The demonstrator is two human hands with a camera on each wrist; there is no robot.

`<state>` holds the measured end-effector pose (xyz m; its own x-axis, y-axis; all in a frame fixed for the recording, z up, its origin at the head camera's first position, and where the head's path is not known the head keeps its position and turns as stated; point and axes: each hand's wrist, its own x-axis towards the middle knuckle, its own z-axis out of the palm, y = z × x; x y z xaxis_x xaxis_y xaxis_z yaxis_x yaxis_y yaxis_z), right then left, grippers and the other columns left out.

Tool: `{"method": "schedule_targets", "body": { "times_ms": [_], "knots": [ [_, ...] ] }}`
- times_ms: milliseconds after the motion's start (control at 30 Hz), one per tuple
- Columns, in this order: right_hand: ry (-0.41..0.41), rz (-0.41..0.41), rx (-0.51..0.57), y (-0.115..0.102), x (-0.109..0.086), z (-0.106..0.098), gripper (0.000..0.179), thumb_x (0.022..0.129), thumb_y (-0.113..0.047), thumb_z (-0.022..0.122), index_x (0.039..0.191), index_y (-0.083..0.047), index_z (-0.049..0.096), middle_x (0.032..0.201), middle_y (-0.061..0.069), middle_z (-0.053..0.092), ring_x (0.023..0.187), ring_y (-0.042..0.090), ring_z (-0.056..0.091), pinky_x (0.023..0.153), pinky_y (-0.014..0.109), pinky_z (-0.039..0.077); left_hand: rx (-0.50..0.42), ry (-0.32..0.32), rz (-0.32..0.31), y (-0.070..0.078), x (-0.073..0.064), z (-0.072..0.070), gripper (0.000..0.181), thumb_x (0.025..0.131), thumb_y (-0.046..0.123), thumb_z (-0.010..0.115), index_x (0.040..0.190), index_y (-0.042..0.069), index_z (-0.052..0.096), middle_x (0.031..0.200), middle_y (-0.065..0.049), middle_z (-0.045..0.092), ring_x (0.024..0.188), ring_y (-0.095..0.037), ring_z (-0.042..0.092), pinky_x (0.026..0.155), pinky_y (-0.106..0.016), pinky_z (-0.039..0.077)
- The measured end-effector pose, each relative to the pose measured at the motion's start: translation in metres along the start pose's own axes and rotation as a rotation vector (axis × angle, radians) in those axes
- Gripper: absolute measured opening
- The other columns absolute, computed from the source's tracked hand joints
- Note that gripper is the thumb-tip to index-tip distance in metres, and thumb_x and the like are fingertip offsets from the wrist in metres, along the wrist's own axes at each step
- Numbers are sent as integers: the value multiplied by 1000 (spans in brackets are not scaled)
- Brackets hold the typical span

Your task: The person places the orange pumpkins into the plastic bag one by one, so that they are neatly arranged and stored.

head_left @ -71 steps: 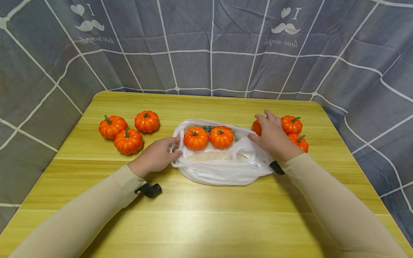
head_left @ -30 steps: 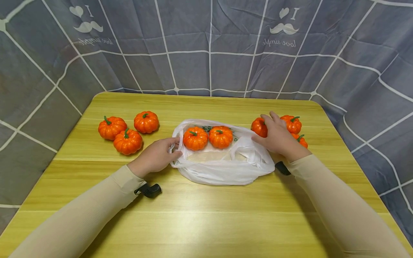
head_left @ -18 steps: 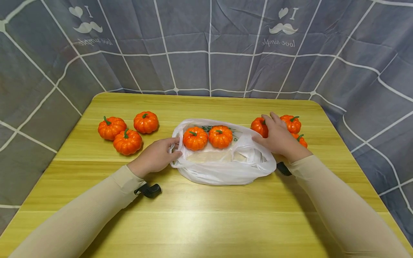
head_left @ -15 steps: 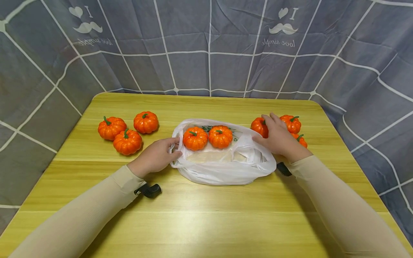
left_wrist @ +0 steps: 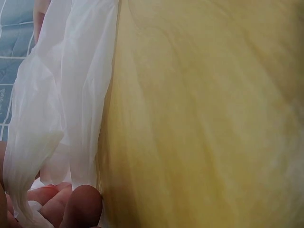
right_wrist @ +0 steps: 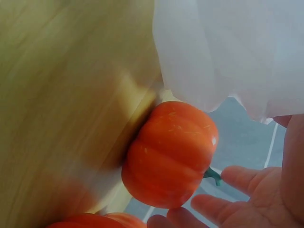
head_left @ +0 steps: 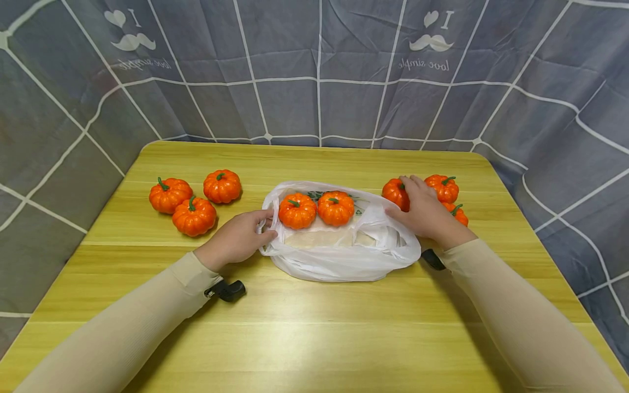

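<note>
My left hand (head_left: 235, 238) grips the left rim of a white plastic bag (head_left: 330, 266); in the left wrist view the bag's film (left_wrist: 88, 90) runs between thumb and curled fingers. Two orange toy pumpkins, a left one (head_left: 297, 214) and a right one (head_left: 336, 212), sit at the bag's opening. My right hand (head_left: 426, 212) reaches past the bag's right side to another pumpkin (head_left: 393, 192). In the right wrist view, extended fingers (right_wrist: 216, 209) lie against this pumpkin (right_wrist: 168, 154) and its green stem, while the thumb is apart from it, near the bag.
Behind my right hand stand two more pumpkins, one farther back (head_left: 444, 188) and one partly hidden (head_left: 461, 217). Three others (head_left: 194, 216) form a group at the left of the wooden table (head_left: 295, 338). A grey curtain (head_left: 290, 103) with white lines hangs behind.
My right hand has shifted slightly right and toward me, exposing more of the pumpkin beside it. The bag's right rim has spread a little to the right. My left hand stays in place.
</note>
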<state>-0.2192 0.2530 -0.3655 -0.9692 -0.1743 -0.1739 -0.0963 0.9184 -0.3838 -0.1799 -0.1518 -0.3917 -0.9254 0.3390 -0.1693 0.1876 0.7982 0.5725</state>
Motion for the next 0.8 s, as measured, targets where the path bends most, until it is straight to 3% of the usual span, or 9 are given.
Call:
{"method": "schedule_targets", "body": {
  "times_ms": [367, 800],
  "knots": [
    [7, -24, -1, 1, -1, 2, 91, 101, -43, 65, 167, -2, 18, 172, 30, 12, 155, 57, 15, 121, 74, 22, -1, 2, 3, 0, -1, -1, 65, 103, 31, 65, 158, 2, 46, 147, -15, 61, 103, -28, 56, 93, -42, 42],
    [10, -23, 24, 2, -1, 5, 93, 101, -44, 66, 167, -3, 15, 172, 26, 17, 155, 54, 16, 122, 71, 24, -5, 4, 12, -1, -1, 1, 65, 103, 31, 65, 158, 1, 46, 153, -17, 57, 111, -30, 54, 97, -43, 43]
  ]
}}
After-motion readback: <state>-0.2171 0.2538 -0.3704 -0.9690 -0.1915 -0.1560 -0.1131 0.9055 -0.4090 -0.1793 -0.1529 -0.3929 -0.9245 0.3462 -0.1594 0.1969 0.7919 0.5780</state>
